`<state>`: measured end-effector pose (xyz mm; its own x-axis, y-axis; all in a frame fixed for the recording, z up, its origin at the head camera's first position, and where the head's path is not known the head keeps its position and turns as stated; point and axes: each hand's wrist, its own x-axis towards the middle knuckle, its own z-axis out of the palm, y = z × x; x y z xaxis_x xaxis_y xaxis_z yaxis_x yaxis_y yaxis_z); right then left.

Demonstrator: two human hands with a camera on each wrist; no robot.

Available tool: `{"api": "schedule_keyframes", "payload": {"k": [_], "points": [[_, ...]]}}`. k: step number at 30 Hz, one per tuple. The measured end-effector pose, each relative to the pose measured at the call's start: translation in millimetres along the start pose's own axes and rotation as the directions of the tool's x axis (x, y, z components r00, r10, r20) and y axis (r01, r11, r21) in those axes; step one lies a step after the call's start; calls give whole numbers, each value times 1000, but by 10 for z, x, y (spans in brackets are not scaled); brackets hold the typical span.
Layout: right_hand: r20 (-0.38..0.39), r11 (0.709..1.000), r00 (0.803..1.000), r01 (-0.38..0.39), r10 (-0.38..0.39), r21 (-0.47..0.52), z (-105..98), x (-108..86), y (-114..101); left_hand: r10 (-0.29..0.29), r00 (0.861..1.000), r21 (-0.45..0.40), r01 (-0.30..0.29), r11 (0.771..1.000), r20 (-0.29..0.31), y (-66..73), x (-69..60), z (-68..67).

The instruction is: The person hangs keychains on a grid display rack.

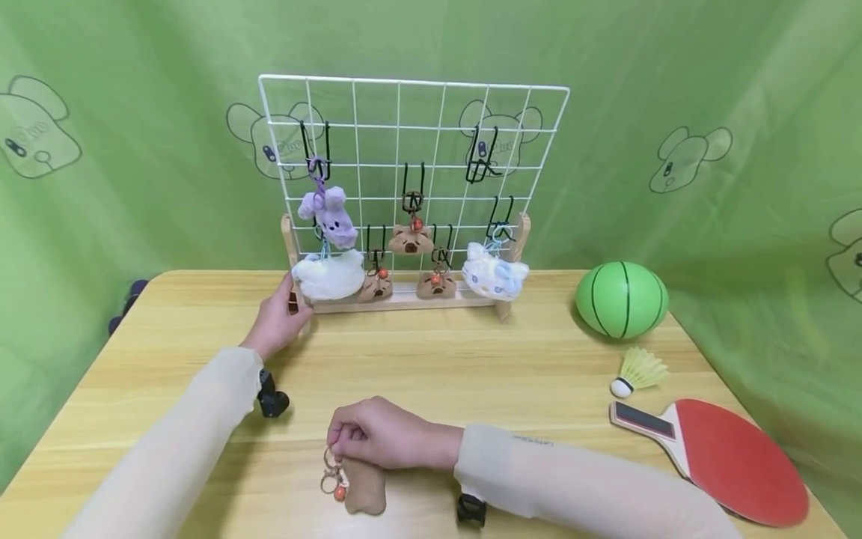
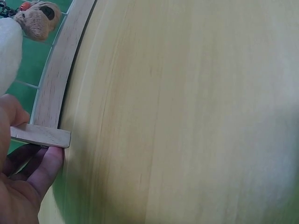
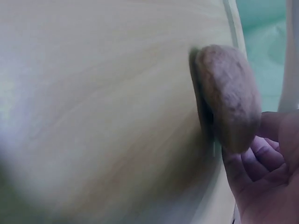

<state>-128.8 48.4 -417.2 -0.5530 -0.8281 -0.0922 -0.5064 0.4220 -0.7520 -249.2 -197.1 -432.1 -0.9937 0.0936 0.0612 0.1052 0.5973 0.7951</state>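
My left hand (image 1: 277,320) grips the left wooden foot (image 2: 44,135) of a white wire grid rack (image 1: 420,105), with the thumb on one side and fingers on the other. Nearer the front, my right hand (image 1: 380,434) pinches a brown plush keychain (image 1: 366,488) near its metal rings (image 1: 329,483) and orange bead. The plush is just over or on the table; its face is turned from the head view. In the right wrist view the plush body (image 3: 229,93) stands beside the fingers. On the rack's black hooks hang a purple plush (image 1: 330,217), white plush charms (image 1: 494,273) and several brown plush keychains (image 1: 411,239).
At the right of the wooden table (image 1: 438,359) are a green ball (image 1: 622,299), a yellow shuttlecock (image 1: 640,370) and a red table tennis paddle (image 1: 741,460). A black hook (image 1: 481,161) at the rack's upper right holds no plush. Green cloth (image 1: 417,37) hangs behind.
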Motion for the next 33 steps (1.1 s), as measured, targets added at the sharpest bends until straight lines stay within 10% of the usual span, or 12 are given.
{"api": "schedule_keyframes", "payload": {"k": [6,12,21,25,33], "points": [[-27,986,999,-37,42,162,-76,-79,70,6,1000,6,-6,1000,-5,-15,2,1],[-3,909,999,-47,53,413,-170,-190,170,7,1000,10,-7,1000,-1,-2,8,3],[-232,879,971,160,-58,449,-622,-422,186,0,1000,6,0,1000,2,13,-17,7],[-434,904,900,218,-41,368,-984,-525,118,-4,1000,4,4,1000,1,9,-23,8],[-735,943,674,285,-70,172,-1718,-655,0,5,1000,8,-5,1000,-1,8,7,1]]}}
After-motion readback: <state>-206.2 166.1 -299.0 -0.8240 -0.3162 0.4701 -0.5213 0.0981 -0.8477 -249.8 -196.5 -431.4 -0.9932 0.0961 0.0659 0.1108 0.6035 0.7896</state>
